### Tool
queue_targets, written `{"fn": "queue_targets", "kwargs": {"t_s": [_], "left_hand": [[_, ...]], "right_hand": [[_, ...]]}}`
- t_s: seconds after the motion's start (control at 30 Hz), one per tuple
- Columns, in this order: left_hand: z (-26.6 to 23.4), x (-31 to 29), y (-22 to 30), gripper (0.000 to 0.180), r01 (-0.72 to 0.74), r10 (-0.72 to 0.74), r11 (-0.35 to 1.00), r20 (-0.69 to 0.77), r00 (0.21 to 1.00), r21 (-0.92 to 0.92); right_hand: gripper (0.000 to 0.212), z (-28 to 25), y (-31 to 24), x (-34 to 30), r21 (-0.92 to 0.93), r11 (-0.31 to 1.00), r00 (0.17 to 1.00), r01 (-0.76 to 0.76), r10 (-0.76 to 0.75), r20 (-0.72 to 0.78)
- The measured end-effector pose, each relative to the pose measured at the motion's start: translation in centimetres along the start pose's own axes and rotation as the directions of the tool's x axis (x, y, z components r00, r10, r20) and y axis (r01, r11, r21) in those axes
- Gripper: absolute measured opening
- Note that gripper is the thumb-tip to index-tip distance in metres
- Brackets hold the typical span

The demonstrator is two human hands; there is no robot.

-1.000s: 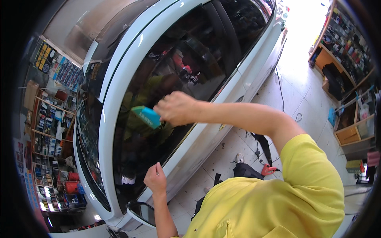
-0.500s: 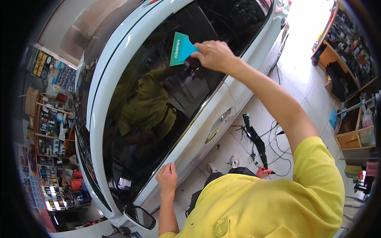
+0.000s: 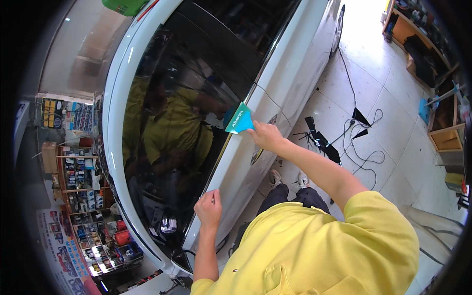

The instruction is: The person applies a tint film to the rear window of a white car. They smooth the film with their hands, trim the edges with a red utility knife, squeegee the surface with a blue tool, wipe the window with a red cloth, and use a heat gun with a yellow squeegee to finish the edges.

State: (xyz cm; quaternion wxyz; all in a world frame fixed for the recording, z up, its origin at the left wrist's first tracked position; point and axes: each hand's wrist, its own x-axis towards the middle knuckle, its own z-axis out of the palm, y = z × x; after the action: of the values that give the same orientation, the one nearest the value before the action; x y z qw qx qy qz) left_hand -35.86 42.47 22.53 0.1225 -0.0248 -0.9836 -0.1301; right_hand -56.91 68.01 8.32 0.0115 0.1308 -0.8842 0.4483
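Note:
A teal plastic squeegee (image 3: pixel 240 119) is gripped by its narrow end in my right hand (image 3: pixel 269 136). Its wide blade lies at the lower edge of the dark tinted car window (image 3: pixel 169 162), by the trim strip. My left hand (image 3: pixel 208 208) is closed in a fist near the front part of the white car door (image 3: pixel 231 167). A small dark spot shows between its thumb and fingers, but what it holds, if anything, I cannot make out. The door handle (image 3: pixel 256 156) is partly hidden behind my right hand. My yellow shirt is reflected in the glass.
Black film scraps (image 3: pixel 324 146) and a looping black cable (image 3: pixel 366 167) lie on the tiled floor to the right. Shelves of small goods (image 3: pixel 88 196) stand beyond the car at left. Wooden cabinets (image 3: pixel 445 137) line the right. A green container (image 3: pixel 123 6) shows at the roof.
My right hand has brought the squeegee from the upper glass down to the window's lower edge. My left fist stays by the door. The view has shifted, bringing the green container in.

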Motion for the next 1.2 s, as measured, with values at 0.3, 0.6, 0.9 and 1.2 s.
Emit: {"fn": "queue_targets", "kwargs": {"t_s": [0.3, 0.6, 0.9, 1.2], "left_hand": [[3.8, -2.2, -3.8, 0.028, 0.226, -0.246, 0.969, 0.350, 0.904, 0.099], [6.9, -4.9, -8.0, 0.022, 0.305, -0.318, 0.942, -0.077, 0.945, -0.139], [9.0, 3.4, -4.6, 0.022, 0.092, -0.126, 0.829, -0.024, 0.992, -0.551], [9.3, 11.0, -3.1, 0.015, 0.104, 0.051, 0.713, 0.200, 0.979, -0.693]], "right_hand": [[0.043, -10.5, -2.2, -1.3, -0.058, 0.998, 0.997, 0.005, -0.001, 0.072], [0.041, -19.5, -24.0, 14.4, 0.231, 0.782, 0.808, 0.579, -0.512, -0.292], [0.036, -14.7, -48.5, 44.6, -0.427, 0.797, 0.883, 0.427, -0.469, 0.010], [0.039, -9.3, -43.7, 55.4, -0.628, 0.728, 0.928, 0.276, -0.372, -0.023]]}}
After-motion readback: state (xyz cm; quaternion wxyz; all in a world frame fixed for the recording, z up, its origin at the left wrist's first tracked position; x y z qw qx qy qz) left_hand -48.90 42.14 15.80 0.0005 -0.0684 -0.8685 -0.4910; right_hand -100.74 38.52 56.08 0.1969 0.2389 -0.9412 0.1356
